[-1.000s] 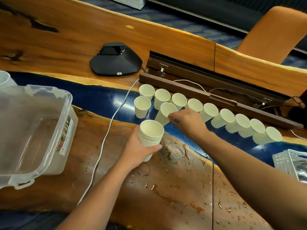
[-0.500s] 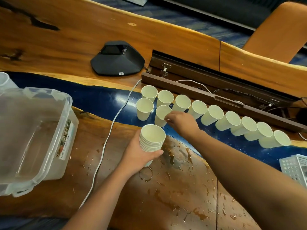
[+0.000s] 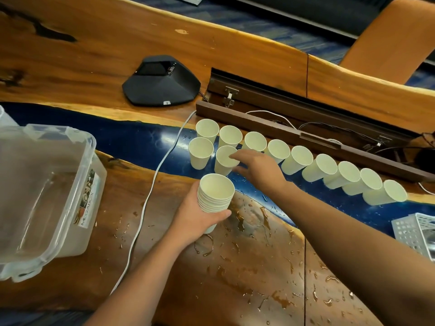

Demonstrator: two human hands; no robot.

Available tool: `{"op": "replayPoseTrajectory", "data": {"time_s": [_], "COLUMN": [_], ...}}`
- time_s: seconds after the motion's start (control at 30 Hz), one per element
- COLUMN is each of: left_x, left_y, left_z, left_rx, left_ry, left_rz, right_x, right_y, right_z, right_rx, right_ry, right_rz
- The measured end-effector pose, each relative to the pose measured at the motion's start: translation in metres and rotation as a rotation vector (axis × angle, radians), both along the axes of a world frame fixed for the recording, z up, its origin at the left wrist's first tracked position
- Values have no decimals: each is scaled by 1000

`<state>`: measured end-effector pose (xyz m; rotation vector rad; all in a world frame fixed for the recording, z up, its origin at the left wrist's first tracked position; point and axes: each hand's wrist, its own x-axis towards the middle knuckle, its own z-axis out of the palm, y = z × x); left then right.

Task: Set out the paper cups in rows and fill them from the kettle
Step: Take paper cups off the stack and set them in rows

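Nine pale paper cups [image 3: 277, 151] line the back row on the wet tabletop [image 3: 247, 278], two more in front. Left hand [image 3: 197, 220] grips a nested stack of cups [image 3: 216, 193] upright, fingers wrapped round it. Right hand [image 3: 259, 169] reaches forward, fingers pinching the second front cup [image 3: 224, 160] at its rim.
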<state>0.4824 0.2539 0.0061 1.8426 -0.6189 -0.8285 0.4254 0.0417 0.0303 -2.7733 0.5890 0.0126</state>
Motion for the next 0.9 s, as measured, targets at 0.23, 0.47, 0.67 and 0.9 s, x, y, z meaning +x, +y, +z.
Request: {"op": "replayPoseTrajectory", "data": {"time_s": [0.23, 0.47, 0.67, 0.9], "left_x": [-2, -11, -19, -30], "left_y": [1, -5, -3, 4], "left_z": [0, -2, 3, 3], "left_rx": [-36, -86, -72, -57], "left_ry": [9, 28, 14, 14], "left_rz": [7, 21, -31, -79], "right_x": [-38, -75, -86, -96], "right_y": [23, 47, 51, 58], "right_z": [53, 56, 50, 51], "right_rx": [167, 50, -55, -83], "right_ry": [-238, -207, -160, -134], "right_rz": [23, 417, 466, 476]}}
